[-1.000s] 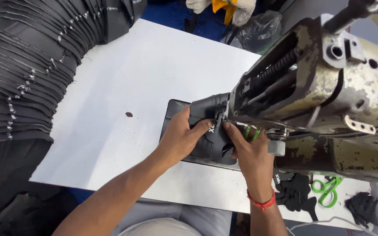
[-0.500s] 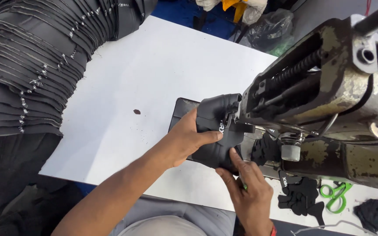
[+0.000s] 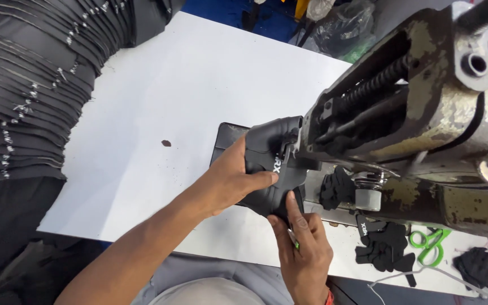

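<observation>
Left hand [image 3: 238,178] is still clamping the black shoe upper [image 3: 269,164] under the sewing machine [image 3: 425,118], counter [image 3: 187,85] centre. Right hand [image 3: 303,248], now at 6 o'clock, is pinching its lower edge.

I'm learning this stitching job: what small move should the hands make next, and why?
Probably ease the black shoe upper a little further under the sewing machine head. The left hand presses it flat from the side, the right hand supports its lower edge, and it already sits at the head.
</observation>
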